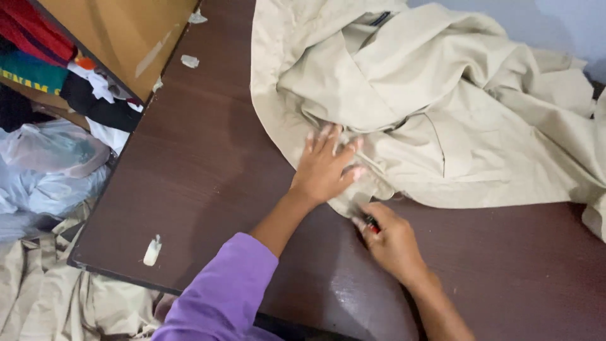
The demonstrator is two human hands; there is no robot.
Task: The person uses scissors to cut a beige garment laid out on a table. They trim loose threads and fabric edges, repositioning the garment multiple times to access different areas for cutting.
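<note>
A crumpled beige garment lies spread over the far half of a dark brown table. My left hand, in a purple sleeve, lies flat with fingers spread on the garment's near edge. Just below it, my right hand is closed around a small red and black tool, whose tip sits at the cloth's edge. What kind of tool it is cannot be made out.
Scraps of pale tape stick to the table near its front left corner and at the back. A wooden shelf with folded clothes stands at left. Plastic bags and more beige cloth lie on the floor.
</note>
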